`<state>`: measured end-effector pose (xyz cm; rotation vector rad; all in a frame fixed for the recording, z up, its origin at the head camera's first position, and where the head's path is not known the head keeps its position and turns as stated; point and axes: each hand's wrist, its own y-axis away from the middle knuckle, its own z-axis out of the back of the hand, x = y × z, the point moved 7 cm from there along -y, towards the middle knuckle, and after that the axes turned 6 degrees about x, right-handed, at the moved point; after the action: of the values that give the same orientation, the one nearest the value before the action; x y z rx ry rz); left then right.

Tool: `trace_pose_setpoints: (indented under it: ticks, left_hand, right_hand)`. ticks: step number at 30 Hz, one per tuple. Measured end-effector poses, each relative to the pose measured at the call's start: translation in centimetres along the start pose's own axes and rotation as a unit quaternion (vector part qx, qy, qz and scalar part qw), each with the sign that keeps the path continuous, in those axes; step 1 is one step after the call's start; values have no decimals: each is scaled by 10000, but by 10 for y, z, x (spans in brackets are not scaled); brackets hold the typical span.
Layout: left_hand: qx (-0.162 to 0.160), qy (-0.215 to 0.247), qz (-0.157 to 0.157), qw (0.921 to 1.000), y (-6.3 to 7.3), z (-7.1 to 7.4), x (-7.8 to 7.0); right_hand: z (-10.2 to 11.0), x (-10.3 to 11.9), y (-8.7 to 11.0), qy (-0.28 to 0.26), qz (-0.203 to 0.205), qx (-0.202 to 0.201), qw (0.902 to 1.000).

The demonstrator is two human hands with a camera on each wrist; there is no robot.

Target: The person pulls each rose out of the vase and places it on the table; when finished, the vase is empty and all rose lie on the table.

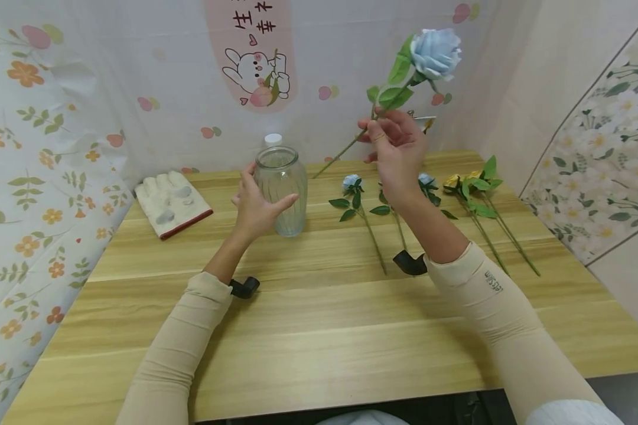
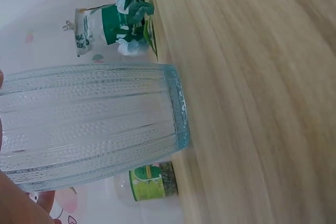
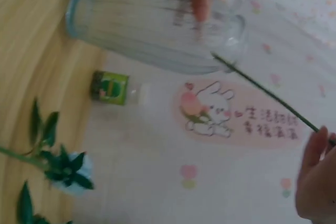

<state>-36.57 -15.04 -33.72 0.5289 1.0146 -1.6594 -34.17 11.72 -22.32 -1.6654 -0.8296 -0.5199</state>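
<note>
A ribbed clear glass vase (image 1: 284,198) stands upright on the table, its round mouth uncovered. My left hand (image 1: 257,206) holds the vase from its left side, thumb across the front and fingers behind. In the air to the right, my right hand (image 1: 399,150) pinches the green stem (image 1: 345,150) of a light blue artificial rose (image 1: 436,54). The bloom points up and right, and the stem slants down left, its cut end beside the vase in the head view. Seen from the right wrist, the stem (image 3: 268,93) overlaps the vase's upper part.
More blue roses (image 1: 352,182) and yellow roses (image 1: 473,180) lie on the right of the table (image 1: 298,330). White gloves (image 1: 172,203) with red trim rest at the left. A white-capped bottle (image 1: 273,139) with a green label stands behind the vase. A green-and-white bag (image 2: 97,27) stands farther back.
</note>
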Motion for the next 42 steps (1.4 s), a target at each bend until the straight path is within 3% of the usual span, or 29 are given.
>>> trace_pose_setpoints:
  ticks: [1, 3, 5, 7, 13, 20, 23, 28, 33, 42]
  left_hand:
    - [-6, 13, 17, 10000, 0, 0, 1]
    - [-30, 37, 51, 10000, 0, 0, 2]
    - [-45, 53, 68, 10000, 1, 0, 3]
    - [-38, 41, 54, 10000, 1, 0, 3]
    - [-51, -34, -11, 10000, 0, -2, 3]
    - [-78, -31, -40, 10000, 0, -2, 3]
    - [-69, -10, -65, 10000, -1, -2, 3]
    - [-81, 4, -104, 9999, -2, -2, 2]
    - [-106, 19, -118, 9999, -2, -2, 2]
    - [-136, 36, -152, 9998, -2, -2, 2]
  right_hand:
    - [4, -10, 0, 60, -532, 45, 9986]
    - [9, -33, 2, 286, -1587, 262, 9866]
    - [11, -56, 7, 624, -2511, 613, 9640]
    - [13, -75, 15, 1010, -3102, 992, 9401]
    - [9, -119, 40, 1492, -4210, 1827, 8759]
    - [4, -157, 58, 1751, -4866, 2224, 8265]
    - [1, -166, 61, 1737, -4989, 2308, 8171]
    - [-3, -176, 62, 1581, -5095, 2196, 8168]
    - [-7, -186, 60, 1854, -4909, 2378, 8174]
    - [-16, -196, 67, 2114, -4930, 2509, 8058]
